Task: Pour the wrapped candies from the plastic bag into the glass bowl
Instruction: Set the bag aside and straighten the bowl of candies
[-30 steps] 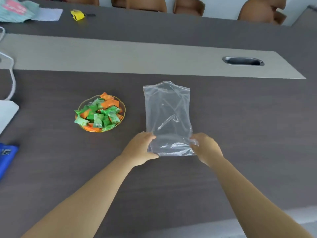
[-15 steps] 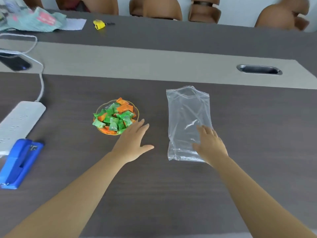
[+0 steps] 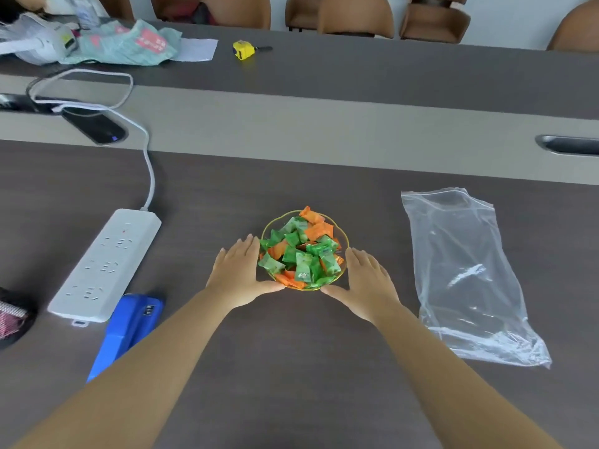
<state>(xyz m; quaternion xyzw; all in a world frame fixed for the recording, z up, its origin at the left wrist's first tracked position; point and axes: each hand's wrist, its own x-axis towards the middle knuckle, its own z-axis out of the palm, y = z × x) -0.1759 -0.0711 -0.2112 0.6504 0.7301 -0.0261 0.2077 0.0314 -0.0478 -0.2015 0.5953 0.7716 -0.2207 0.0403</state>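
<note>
A small glass bowl (image 3: 271,223) with a gold rim sits on the dark table, heaped with green and orange wrapped candies (image 3: 303,251). My left hand (image 3: 238,273) lies flat against the bowl's left side, fingers straight, thumb reaching under the near rim. On the other side my right hand (image 3: 366,283) mirrors it. Neither hand has lifted the bowl. The clear plastic bag (image 3: 460,270) lies flat and empty to the right of the bowl, apart from both hands, its zip mouth pointing away from me.
A white power strip (image 3: 103,267) and a blue stapler (image 3: 126,328) lie to the left. Farther back are a black phone (image 3: 94,126) on a cable, a yellow tape measure (image 3: 243,49), packets and papers. A cable slot (image 3: 567,144) is at the right; chairs line the far side.
Both hands have let go of the empty bag and moved left to flank the bowl. The view has shifted left and closer, so the bag now lies off to the right.
</note>
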